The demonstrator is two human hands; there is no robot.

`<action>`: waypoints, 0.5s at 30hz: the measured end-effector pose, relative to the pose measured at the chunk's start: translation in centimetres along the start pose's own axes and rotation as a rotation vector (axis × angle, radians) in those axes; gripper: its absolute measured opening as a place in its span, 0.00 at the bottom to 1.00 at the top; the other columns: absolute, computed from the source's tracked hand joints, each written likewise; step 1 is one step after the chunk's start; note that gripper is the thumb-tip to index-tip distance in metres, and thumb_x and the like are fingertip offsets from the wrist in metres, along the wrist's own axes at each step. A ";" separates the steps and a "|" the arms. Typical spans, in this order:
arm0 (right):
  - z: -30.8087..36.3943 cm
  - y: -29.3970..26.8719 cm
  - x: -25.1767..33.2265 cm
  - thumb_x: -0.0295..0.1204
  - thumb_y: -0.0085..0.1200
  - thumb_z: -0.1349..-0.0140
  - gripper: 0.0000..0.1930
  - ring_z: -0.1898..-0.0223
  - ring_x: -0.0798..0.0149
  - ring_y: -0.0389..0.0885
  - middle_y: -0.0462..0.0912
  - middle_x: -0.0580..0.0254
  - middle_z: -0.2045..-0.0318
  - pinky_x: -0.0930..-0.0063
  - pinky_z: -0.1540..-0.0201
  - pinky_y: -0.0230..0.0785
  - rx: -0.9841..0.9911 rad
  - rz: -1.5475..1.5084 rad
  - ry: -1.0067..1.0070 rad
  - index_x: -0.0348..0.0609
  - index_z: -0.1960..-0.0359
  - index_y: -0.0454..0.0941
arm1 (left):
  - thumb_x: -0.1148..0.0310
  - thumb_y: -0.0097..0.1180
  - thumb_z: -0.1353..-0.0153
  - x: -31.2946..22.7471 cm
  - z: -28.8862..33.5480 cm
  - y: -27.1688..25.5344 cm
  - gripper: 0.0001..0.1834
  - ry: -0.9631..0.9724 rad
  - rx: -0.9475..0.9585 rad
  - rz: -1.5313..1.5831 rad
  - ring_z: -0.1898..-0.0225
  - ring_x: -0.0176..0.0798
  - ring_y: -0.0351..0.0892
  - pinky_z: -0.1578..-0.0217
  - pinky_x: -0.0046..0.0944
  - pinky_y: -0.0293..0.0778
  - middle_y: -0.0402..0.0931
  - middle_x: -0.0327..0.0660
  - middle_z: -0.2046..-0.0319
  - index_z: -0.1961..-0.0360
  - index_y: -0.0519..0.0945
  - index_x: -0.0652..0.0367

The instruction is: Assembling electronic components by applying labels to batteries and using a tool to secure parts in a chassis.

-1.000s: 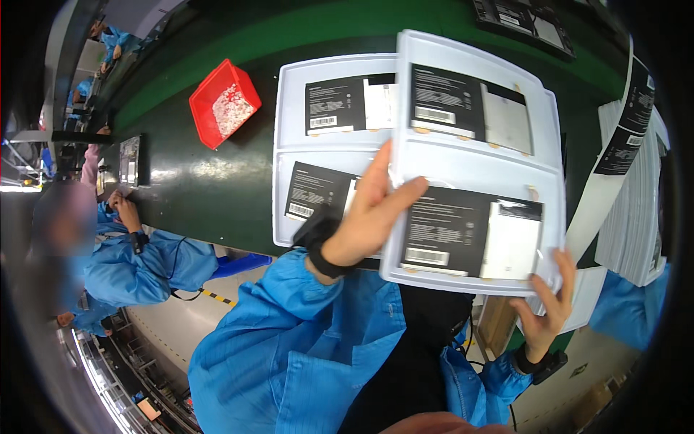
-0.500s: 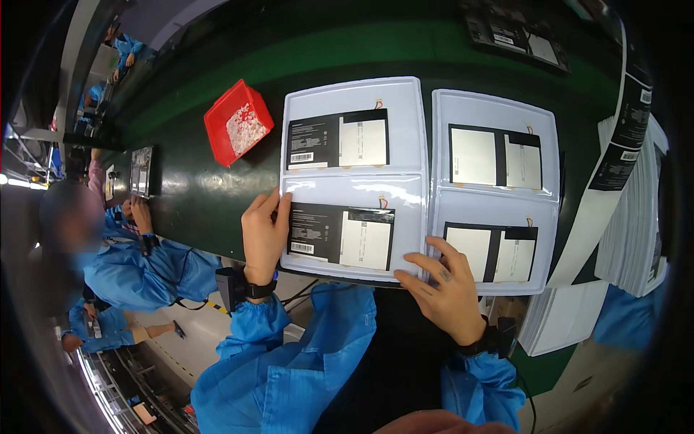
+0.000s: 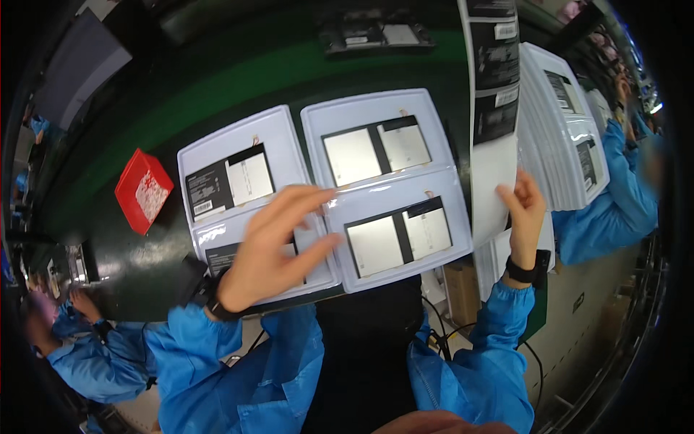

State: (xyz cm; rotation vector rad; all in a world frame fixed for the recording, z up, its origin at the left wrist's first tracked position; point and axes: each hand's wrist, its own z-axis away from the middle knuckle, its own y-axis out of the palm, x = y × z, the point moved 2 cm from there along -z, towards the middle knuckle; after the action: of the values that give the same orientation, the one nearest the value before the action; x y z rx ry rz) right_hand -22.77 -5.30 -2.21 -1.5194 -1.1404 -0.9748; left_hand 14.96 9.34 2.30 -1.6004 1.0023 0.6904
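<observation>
My left hand is open, fingers spread, above the left white tray; its fingertips reach the left edge of the right white tray. Under this hand a flat battery pack is partly hidden. The left tray's upper pocket holds another battery pack with a black label. Two battery packs with bare silver cells lie in the right tray. My right hand pinches the right edge of a long strip of black labels on white backing, thumb on its face.
A red bin with small white bits stands on the left of the green bench. Stacked white trays rise behind the label strip. A dark device part lies at the back. Co-workers in blue sit at both sides.
The view has turned to the right. My right hand has left the trays and taken the label strip's edge. My left hand has moved from the left tray's outer edge across it toward the right tray.
</observation>
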 end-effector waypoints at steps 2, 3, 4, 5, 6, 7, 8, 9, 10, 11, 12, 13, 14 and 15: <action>2.6 -3.2 0.1 0.19 0.64 0.40 0.13 0.60 0.73 0.82 0.86 0.63 0.61 0.79 0.56 0.73 0.222 0.039 0.194 0.36 0.53 0.80 | 0.71 0.71 0.45 -1.3 -5.3 3.6 0.37 0.054 0.195 0.160 0.46 0.43 0.78 0.52 0.39 0.77 0.77 0.48 0.45 0.33 0.71 0.60; 3.6 -3.9 0.5 0.19 0.64 0.40 0.13 0.60 0.73 0.82 0.86 0.63 0.61 0.79 0.56 0.73 0.207 0.046 0.189 0.36 0.53 0.80 | 0.68 0.72 0.44 -1.9 -7.4 5.3 0.41 0.035 0.261 0.246 0.42 0.43 0.76 0.46 0.40 0.75 0.75 0.46 0.41 0.30 0.66 0.60; 5.2 -3.8 0.9 0.19 0.65 0.40 0.09 0.63 0.75 0.81 0.86 0.65 0.64 0.79 0.58 0.73 0.180 -0.058 0.204 0.37 0.59 0.80 | 0.68 0.72 0.44 -2.2 -9.1 7.1 0.43 0.029 0.295 0.375 0.40 0.42 0.75 0.42 0.41 0.73 0.72 0.48 0.38 0.30 0.64 0.64; 6.7 -3.8 1.5 0.18 0.65 0.41 0.07 0.65 0.76 0.81 0.85 0.66 0.67 0.80 0.60 0.73 0.151 -0.158 0.224 0.38 0.64 0.80 | 0.62 0.67 0.37 -2.6 -10.1 9.0 0.38 0.005 0.274 0.584 0.40 0.40 0.74 0.41 0.40 0.72 0.74 0.48 0.39 0.31 0.65 0.66; 7.9 -3.8 1.6 0.18 0.65 0.41 0.07 0.65 0.76 0.81 0.85 0.66 0.67 0.80 0.60 0.73 0.128 -0.146 0.231 0.38 0.64 0.80 | 0.59 0.62 0.33 -3.4 -11.5 10.1 0.35 -0.013 0.321 0.761 0.40 0.39 0.74 0.41 0.39 0.72 0.74 0.48 0.40 0.32 0.67 0.66; 9.2 -3.7 1.4 0.18 0.66 0.42 0.07 0.65 0.77 0.80 0.85 0.67 0.67 0.81 0.60 0.72 0.178 -0.154 0.290 0.38 0.65 0.80 | 0.56 0.58 0.30 -4.1 -12.2 11.2 0.32 -0.037 0.369 0.937 0.41 0.37 0.75 0.42 0.38 0.73 0.75 0.47 0.41 0.33 0.68 0.66; 10.2 -3.8 1.1 0.18 0.66 0.42 0.07 0.65 0.78 0.80 0.85 0.67 0.66 0.81 0.61 0.71 0.215 -0.159 0.344 0.39 0.66 0.80 | 0.54 0.54 0.28 -4.6 -12.7 12.7 0.30 -0.056 0.366 1.014 0.43 0.36 0.76 0.44 0.37 0.74 0.77 0.45 0.43 0.35 0.70 0.66; 11.0 -3.9 0.6 0.19 0.67 0.42 0.06 0.67 0.79 0.78 0.85 0.68 0.67 0.82 0.62 0.70 0.226 -0.128 0.419 0.39 0.68 0.80 | 0.53 0.50 0.26 -5.0 -13.0 13.7 0.28 -0.082 0.347 1.088 0.45 0.35 0.78 0.45 0.36 0.75 0.79 0.43 0.45 0.36 0.73 0.65; 11.6 -4.7 -0.8 0.20 0.68 0.43 0.07 0.67 0.77 0.78 0.85 0.67 0.67 0.81 0.63 0.69 0.251 -0.115 0.478 0.38 0.66 0.81 | 0.54 0.50 0.25 -4.9 -13.1 15.0 0.25 -0.109 0.343 1.135 0.49 0.34 0.81 0.48 0.35 0.78 0.81 0.43 0.48 0.39 0.75 0.65; 12.2 -5.5 -1.9 0.20 0.68 0.44 0.08 0.67 0.76 0.78 0.85 0.66 0.67 0.80 0.63 0.69 0.279 -0.112 0.539 0.37 0.65 0.81 | 0.57 0.49 0.24 -5.5 -12.9 16.0 0.23 -0.041 0.271 1.155 0.51 0.33 0.81 0.49 0.35 0.79 0.82 0.42 0.49 0.40 0.75 0.65; 12.5 -5.8 -1.5 0.20 0.68 0.44 0.08 0.67 0.76 0.78 0.85 0.66 0.67 0.80 0.63 0.69 0.261 -0.116 0.552 0.37 0.65 0.81 | 0.58 0.49 0.24 -5.0 -12.2 17.4 0.22 -0.094 0.280 1.123 0.51 0.33 0.81 0.49 0.35 0.79 0.82 0.42 0.49 0.41 0.75 0.65; 12.0 -6.1 -0.4 0.21 0.69 0.46 0.12 0.66 0.73 0.79 0.86 0.64 0.66 0.79 0.62 0.69 0.263 0.241 0.394 0.36 0.61 0.82 | 0.59 0.49 0.24 -4.1 -11.4 18.7 0.21 -0.146 0.290 1.089 0.51 0.33 0.81 0.49 0.36 0.79 0.82 0.43 0.49 0.41 0.76 0.65; 11.4 -6.3 0.4 0.22 0.70 0.48 0.15 0.64 0.70 0.81 0.87 0.62 0.65 0.77 0.61 0.70 0.269 0.590 0.226 0.36 0.58 0.83 | 0.61 0.49 0.23 -3.4 -10.7 19.6 0.19 -0.179 0.305 1.082 0.49 0.33 0.80 0.47 0.36 0.77 0.81 0.42 0.48 0.41 0.75 0.64; 11.1 -6.1 1.4 0.24 0.71 0.51 0.20 0.59 0.64 0.83 0.88 0.58 0.62 0.75 0.59 0.71 0.067 0.500 0.014 0.38 0.54 0.84 | 0.61 0.49 0.23 -3.5 -10.2 20.0 0.19 -0.193 0.326 1.084 0.49 0.33 0.80 0.47 0.36 0.77 0.81 0.42 0.48 0.41 0.75 0.64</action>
State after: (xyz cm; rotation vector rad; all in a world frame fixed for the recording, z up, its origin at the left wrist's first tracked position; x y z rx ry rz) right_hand -27.83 6.43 -1.90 -1.6307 -0.7193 -0.5976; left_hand -4.82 -1.03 -1.65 -0.5941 1.7200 1.2764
